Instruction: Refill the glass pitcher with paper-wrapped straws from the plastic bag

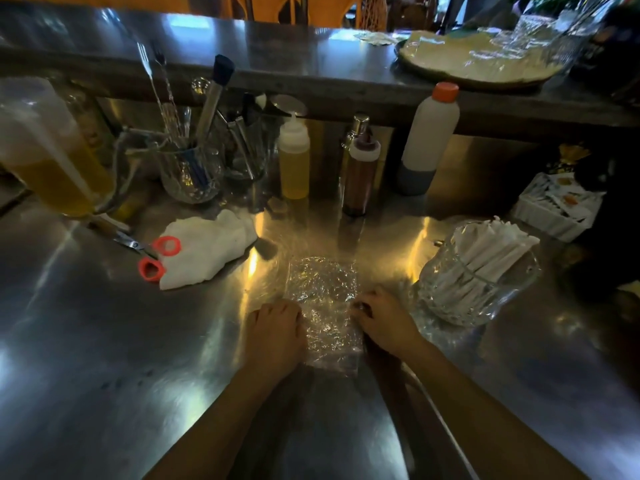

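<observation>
A crinkled clear plastic bag (325, 306) lies flat on the steel counter in front of me, and I see no straws in it. My left hand (277, 334) rests palm down on the bag's left edge with fingers curled. My right hand (384, 320) presses its right edge, fingertips pinching the plastic. To the right stands the cut-glass pitcher (474, 289), holding a bundle of white paper-wrapped straws (491, 251) that lean toward the upper right.
Orange-handled scissors (152, 254) lie by a white cloth (207, 251) at left. Behind them stand a glass of bar tools (190, 168), squeeze bottles (294, 161), a brown bottle (360, 174), a white orange-capped bottle (429, 133), a yellow-liquid container (52, 161). A sachet box (557, 209) sits far right.
</observation>
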